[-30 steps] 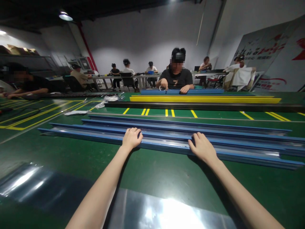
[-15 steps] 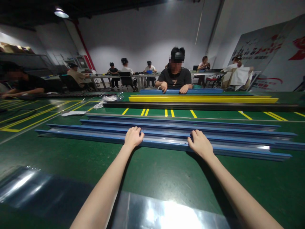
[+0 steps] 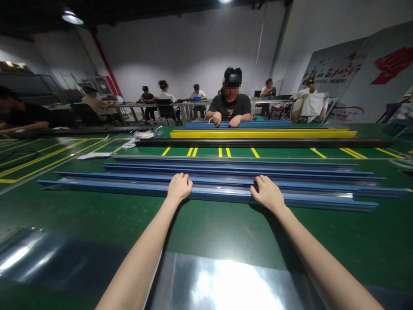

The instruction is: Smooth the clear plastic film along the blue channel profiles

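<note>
Long blue channel rails lie side by side across the green table. On the nearest blue channel (image 3: 222,190), my left hand (image 3: 179,187) is curled over the rim left of the middle. Farther right along the same channel, my right hand (image 3: 267,192) grips it with the fingers reaching over into the trough and the thumb toward the left. My fingertips are partly hidden inside the channel. Just behind, another blue channel (image 3: 368,190) runs close alongside, with more blue rails (image 3: 290,171) beyond it.
A black rail (image 3: 258,143) and a yellow rail (image 3: 264,134) lie farther back. Opposite, a person (image 3: 229,105) has both hands at another blue rail (image 3: 267,124). Clear plastic wrap (image 3: 145,134) sits at the back left. Glossy sheeting (image 3: 180,280) covers the table's near side.
The view has turned slightly right, so the scene sits farther left. Both my hands keep the same hold on the nearest blue channel.
</note>
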Demonstrator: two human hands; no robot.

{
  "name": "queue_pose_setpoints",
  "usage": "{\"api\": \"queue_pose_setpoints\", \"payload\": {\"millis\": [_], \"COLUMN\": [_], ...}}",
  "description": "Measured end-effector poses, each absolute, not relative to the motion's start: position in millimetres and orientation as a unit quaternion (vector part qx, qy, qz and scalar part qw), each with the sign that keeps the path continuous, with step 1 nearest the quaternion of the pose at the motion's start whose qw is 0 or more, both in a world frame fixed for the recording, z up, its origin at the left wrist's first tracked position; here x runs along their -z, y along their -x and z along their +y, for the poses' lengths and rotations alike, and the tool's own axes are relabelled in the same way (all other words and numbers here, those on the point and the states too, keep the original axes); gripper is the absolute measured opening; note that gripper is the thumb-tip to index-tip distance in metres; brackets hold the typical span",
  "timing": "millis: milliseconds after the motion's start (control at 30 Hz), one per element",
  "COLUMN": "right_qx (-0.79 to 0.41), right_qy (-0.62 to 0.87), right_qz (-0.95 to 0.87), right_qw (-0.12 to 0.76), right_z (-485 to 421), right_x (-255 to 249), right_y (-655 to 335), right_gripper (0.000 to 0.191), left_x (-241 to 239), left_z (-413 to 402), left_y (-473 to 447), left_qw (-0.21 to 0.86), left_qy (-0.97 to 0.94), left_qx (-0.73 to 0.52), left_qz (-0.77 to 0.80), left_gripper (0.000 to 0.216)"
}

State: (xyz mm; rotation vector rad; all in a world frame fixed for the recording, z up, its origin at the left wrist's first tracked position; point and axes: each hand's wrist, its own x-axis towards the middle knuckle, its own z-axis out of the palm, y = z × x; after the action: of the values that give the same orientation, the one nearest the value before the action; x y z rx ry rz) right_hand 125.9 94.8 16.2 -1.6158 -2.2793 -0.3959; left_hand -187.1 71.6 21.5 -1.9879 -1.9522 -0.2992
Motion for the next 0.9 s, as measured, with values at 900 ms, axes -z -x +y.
{"api": "queue_pose_setpoints", "payload": {"millis": [900], "right_qx": [0.094], "right_qy": [0.568], "right_qz": [-0.792], "right_qw": [0.203], "right_z": [105], "right_x": [-20], "right_y": [-135], "right_gripper": [0.027], "left_x": [-41], "left_z": [89], "left_y": [168], "left_qw": [0.112], "left_qy": [0.677], "left_qx": [0.155], "left_qz": [-0.711], "left_gripper": [0.027]}}
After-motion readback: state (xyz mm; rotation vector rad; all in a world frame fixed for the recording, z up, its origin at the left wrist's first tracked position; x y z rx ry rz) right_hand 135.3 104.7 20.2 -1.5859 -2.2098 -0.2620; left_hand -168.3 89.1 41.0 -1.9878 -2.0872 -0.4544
